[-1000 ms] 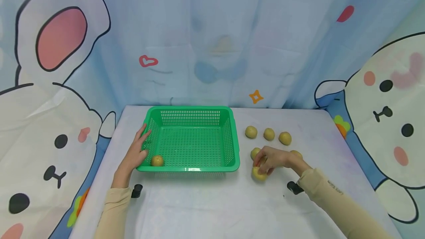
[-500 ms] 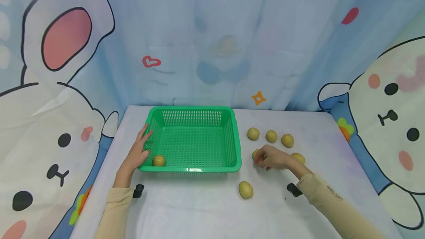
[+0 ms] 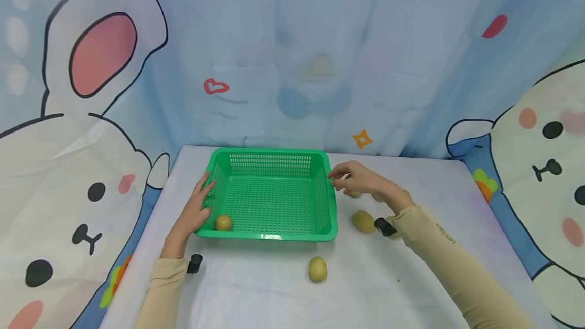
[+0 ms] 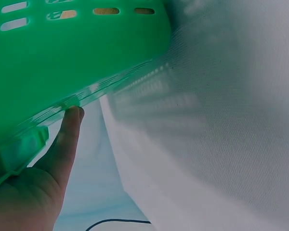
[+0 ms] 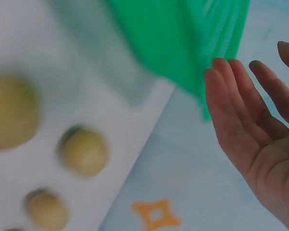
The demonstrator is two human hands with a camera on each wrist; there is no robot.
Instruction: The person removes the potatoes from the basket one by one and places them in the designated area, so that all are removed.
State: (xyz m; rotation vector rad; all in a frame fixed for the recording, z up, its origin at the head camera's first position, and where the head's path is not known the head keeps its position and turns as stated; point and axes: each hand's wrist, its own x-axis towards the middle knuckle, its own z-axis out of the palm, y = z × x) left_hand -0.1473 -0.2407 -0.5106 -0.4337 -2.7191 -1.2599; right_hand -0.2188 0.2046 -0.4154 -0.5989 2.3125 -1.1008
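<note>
A green plastic basket [image 3: 269, 236] with slotted walls stands on the white table. My left hand [image 3: 191, 215] rests at its left rim with the fingers extended; in the left wrist view one finger touches the basket just below the rim. A round yellow fruit [image 3: 223, 223] lies in the basket's near left corner. My right hand [image 3: 358, 179] is at the right rim, fingers loosely bent and holding nothing, as the right wrist view shows. A single yellow fruit [image 3: 317, 269] lies in front of the basket. Another yellow fruit [image 3: 363, 221] lies to the right.
More yellow fruits [image 5: 84, 151] lie right of the basket, partly hidden in the head view by my right hand and wrist. A blue cartoon-printed curtain [image 3: 292, 55] hangs behind the table [image 3: 256, 298]. Black wrist mounts [image 3: 384, 227] stick out from both sleeves.
My right hand has let go of a fruit and moved up and left to the basket's right rim. That fruit has rolled left and towards me. My left hand stays at the left rim.
</note>
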